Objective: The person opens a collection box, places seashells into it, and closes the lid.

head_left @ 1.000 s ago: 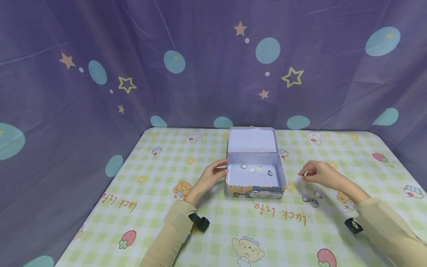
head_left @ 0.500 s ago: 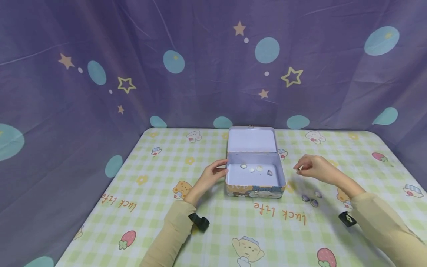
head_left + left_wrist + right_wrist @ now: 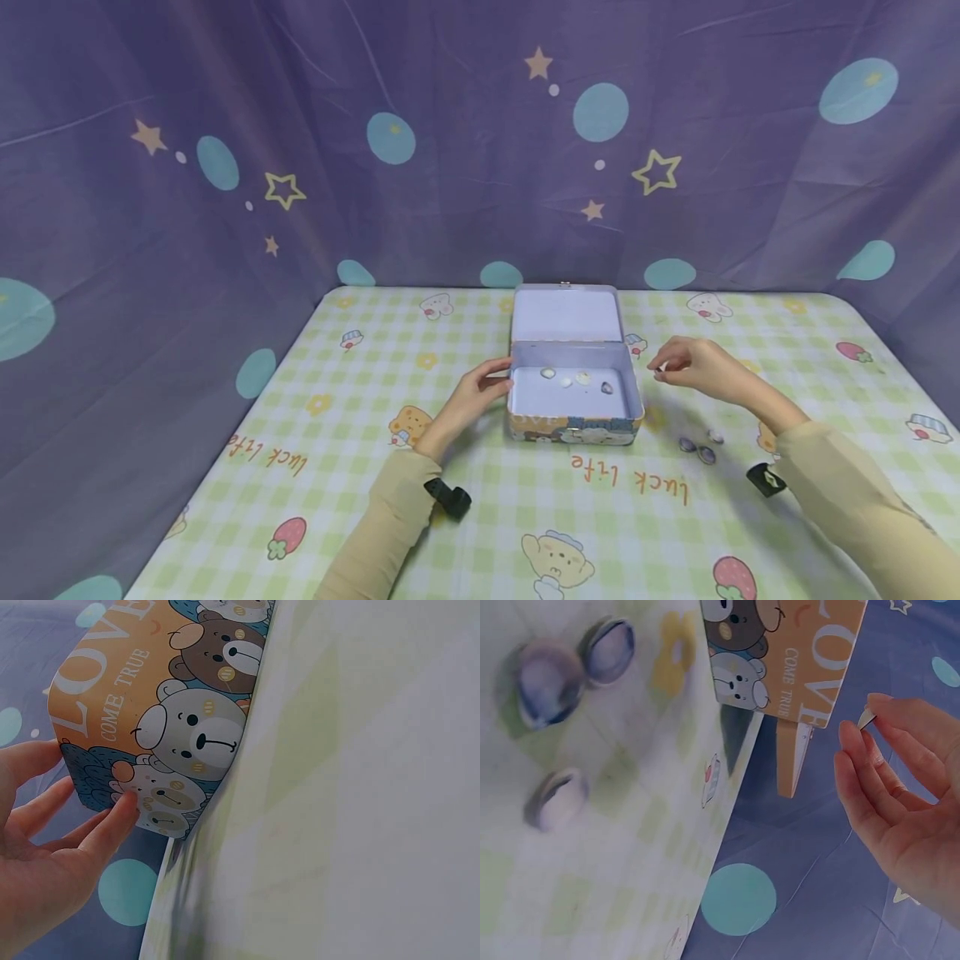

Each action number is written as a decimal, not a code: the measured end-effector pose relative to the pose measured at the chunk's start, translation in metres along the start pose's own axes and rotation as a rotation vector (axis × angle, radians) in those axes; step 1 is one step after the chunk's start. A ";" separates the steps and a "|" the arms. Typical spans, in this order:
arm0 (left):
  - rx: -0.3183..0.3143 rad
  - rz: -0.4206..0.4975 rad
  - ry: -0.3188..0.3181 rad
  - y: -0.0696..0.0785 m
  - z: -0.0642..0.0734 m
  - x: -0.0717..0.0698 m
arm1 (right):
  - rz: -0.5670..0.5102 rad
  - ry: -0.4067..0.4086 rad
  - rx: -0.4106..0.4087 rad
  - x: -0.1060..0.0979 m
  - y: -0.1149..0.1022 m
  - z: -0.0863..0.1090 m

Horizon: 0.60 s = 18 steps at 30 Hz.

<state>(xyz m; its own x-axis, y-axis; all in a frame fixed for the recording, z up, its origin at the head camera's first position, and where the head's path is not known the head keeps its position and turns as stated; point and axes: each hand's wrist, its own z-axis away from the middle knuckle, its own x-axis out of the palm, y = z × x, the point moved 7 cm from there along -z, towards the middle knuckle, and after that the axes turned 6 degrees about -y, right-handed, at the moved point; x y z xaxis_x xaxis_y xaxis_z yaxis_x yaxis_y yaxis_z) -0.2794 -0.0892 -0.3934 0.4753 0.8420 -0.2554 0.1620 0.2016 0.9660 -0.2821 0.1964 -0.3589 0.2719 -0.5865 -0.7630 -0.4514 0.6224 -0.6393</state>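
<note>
An open tin box (image 3: 536,429) printed with bears stands at the middle of the table, its lid (image 3: 567,312) tilted back. Several small seashells (image 3: 548,373) lie on its floor. My left hand (image 3: 468,402) touches the box's left side with its fingertips, which also show against the printed wall in the left wrist view. Between thumb and fingertips, my right hand (image 3: 708,368) pinches a small seashell (image 3: 866,718), mostly covered, above the table just right of the box. Three more shells (image 3: 706,455) lie on the cloth below and in front of that hand.
A green checked tablecloth (image 3: 480,517) with printed figures covers the table. Behind and to the left hangs a purple curtain (image 3: 465,217). Both wrists wear dark camera bands (image 3: 448,500).
My right hand has moved left and a little away from me toward the box, still pinching the shell. The left hand and the box have stayed in place.
</note>
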 end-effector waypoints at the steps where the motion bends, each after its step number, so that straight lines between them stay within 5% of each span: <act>1: 0.000 0.003 -0.001 0.000 0.000 0.000 | -0.005 0.001 -0.002 0.000 -0.001 -0.001; 18: 0.002 0.006 0.013 0.000 -0.001 0.000 | -0.009 0.042 -0.073 0.004 -0.012 -0.014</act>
<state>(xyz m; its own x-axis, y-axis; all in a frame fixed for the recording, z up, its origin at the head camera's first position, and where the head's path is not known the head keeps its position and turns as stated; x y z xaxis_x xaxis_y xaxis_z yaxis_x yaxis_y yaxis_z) -0.2802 -0.0891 -0.3931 0.4651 0.8495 -0.2491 0.1610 0.1955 0.9674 -0.2875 0.1800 -0.3530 0.2408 -0.6140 -0.7517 -0.5106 0.5785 -0.6361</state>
